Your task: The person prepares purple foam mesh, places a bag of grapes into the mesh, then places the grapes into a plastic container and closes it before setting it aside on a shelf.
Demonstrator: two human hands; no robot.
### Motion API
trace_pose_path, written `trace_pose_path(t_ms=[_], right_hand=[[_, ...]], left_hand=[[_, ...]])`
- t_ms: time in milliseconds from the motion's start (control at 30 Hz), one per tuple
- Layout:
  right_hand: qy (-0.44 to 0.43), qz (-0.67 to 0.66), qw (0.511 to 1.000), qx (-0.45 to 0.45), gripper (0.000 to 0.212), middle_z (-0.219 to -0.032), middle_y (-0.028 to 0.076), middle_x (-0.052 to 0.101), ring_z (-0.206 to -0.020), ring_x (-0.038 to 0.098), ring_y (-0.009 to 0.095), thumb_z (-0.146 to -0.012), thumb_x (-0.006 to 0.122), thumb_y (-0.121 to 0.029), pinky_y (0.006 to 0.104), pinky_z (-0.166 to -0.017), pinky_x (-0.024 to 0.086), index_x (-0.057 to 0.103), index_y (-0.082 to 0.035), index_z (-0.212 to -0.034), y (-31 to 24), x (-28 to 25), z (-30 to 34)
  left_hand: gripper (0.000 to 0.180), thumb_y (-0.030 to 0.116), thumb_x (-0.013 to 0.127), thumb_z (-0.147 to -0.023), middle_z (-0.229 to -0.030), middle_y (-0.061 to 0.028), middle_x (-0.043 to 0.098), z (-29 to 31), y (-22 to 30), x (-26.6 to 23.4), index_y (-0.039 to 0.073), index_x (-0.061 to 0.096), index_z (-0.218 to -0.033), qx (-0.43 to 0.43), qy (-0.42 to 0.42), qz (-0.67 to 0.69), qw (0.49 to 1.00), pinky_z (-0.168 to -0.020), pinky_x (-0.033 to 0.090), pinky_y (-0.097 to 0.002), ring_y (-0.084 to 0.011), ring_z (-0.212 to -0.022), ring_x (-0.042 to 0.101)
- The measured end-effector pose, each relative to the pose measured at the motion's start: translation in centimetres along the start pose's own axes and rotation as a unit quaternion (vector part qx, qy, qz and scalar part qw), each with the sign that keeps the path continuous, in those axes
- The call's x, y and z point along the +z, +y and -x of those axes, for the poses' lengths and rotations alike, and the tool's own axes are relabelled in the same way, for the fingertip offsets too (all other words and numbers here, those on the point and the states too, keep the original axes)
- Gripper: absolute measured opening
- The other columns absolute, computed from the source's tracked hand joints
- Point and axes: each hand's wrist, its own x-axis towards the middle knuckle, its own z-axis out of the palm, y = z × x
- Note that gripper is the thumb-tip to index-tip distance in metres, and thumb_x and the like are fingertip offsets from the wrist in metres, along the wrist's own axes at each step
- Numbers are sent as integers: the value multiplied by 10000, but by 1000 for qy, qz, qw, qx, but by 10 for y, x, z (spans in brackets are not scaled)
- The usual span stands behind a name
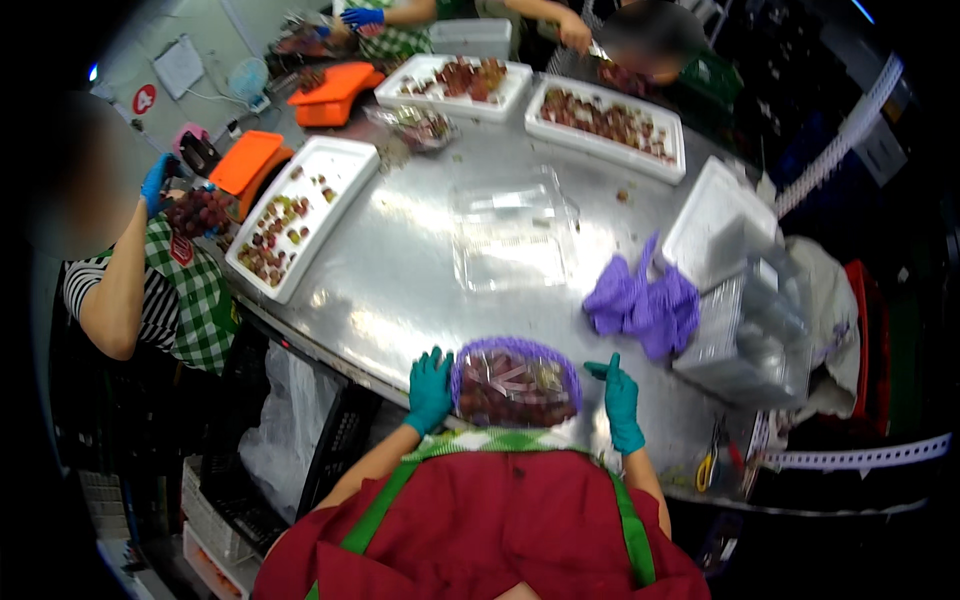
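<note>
**Both hands at a filled grape pack**

The left hand, in a teal glove, lies flat against the left side of the clear tub of red grapes, fingers spread, its grip open and closed around nothing. The right hand stands just beside the tub's right side, also open, fingers loosely raised, holding nothing. The tub sits at the near edge of the steel worktop, straight ahead of the person, with a purple net around its rim.

By the look of it this pack is already filled (whether it is fully shut I cannot tell). Further out, empty clear clamshells wait mid-worktop, purple nets lie to the right, and 3 white trays hold loose grapes yet to be packed. Other people work at the far side.
</note>
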Motion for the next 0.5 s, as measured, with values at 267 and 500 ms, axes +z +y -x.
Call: trace_pose_path(t_ms=[267, 500], right_hand=[[-56, 267, 962, -25, 967, -1323, 175, 392, -1217, 390, 287, -638, 728, -429, 398, -986, 301, 221, -61, -1375, 50, -11, 75], [-109, 353, 923, -106, 1011, -1436, 125, 215, -1331, 184, 293, -602, 702, -530, 554, -1032, 51, 216, -127, -1391, 46, 31, 44]], left_hand=[[993, 64, 709, -612, -1450, -131, 162, 12, -25, -43, 80, 113, -1406, 46, -171, 305, 936, -1078, 156, -395, -311, -1329, 175], [1200, 443, 793, -512, -1442, -163, 161, -8, -12, -34, 84, 80, -1408, 64, -260, 135, 954, -1052, 19, -532, -342, -1347, 75]])
